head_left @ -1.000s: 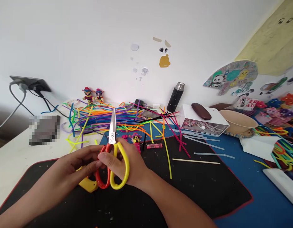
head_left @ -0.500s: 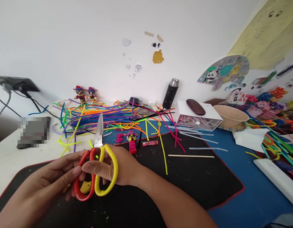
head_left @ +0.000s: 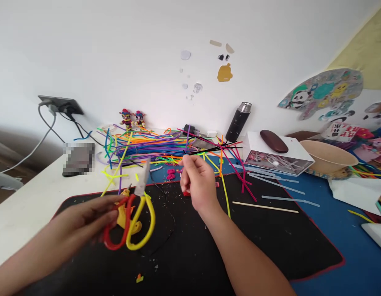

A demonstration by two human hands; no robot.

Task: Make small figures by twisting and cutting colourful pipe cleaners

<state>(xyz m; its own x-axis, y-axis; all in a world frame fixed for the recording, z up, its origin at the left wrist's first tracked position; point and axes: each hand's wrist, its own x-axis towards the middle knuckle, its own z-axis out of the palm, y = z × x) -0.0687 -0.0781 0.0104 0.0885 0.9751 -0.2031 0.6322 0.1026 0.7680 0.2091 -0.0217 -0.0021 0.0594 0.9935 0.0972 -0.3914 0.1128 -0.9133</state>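
Observation:
My left hand [head_left: 98, 220] grips the red handle of a pair of scissors [head_left: 149, 236], whose other handle is yellow. The blades point up and away and look blurred. Behind the scissors lies what looks like a yellow glue gun [head_left: 121, 220], with a thin black cord [head_left: 173, 230] curving beside it. To the right, my right hand [head_left: 198, 185] is raised above the mat with its fingers curled together in a pinch; what is between them, if anything, is hidden. Beneath and behind it, pink pieces [head_left: 171, 174] and part of a red object show.
A black mat [head_left: 255, 238] covers the desk front. Behind it spread many coloured pipe cleaners [head_left: 153, 146]. A black thermos [head_left: 238, 123], a white box [head_left: 255, 142] and a beige bowl [head_left: 329, 153] stand at the back right. Two small figures [head_left: 126, 118] stand by the wall.
My right hand has let go of the scissors and moved right and up. The left hand keeps them. The view has turned left, and the glue gun's cord now shows.

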